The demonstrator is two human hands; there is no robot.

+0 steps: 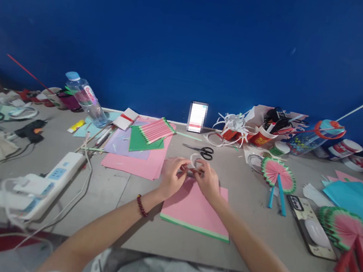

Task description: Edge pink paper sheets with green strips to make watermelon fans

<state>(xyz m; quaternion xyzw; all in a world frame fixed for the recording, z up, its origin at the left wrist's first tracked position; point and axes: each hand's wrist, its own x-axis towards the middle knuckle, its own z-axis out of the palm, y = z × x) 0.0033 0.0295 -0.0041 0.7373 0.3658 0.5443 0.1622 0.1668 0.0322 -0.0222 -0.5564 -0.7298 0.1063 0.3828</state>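
Over the far edge of a pink paper sheet (194, 211) with a green strip along its near edge, my two hands work close together. My left hand (173, 177) has its fingers pinched, and so does my right hand (207, 178). Between them a thin white strip (194, 158), curled into a loop, rises from the fingertips; whether it is tape or paper I cannot tell. The fingers hide what lies directly under them. Just beyond the right hand rest black-handled scissors (203, 151), blades pointing left.
Left of the hands lie pink sheets (133, 167), green paper (145, 141) and a pleated pink piece (157, 129). A power strip (55, 184) and bottle (86, 98) stand farther left. On the right are a paper fan (279, 174), a phone (309, 226) and a cup (264, 135).
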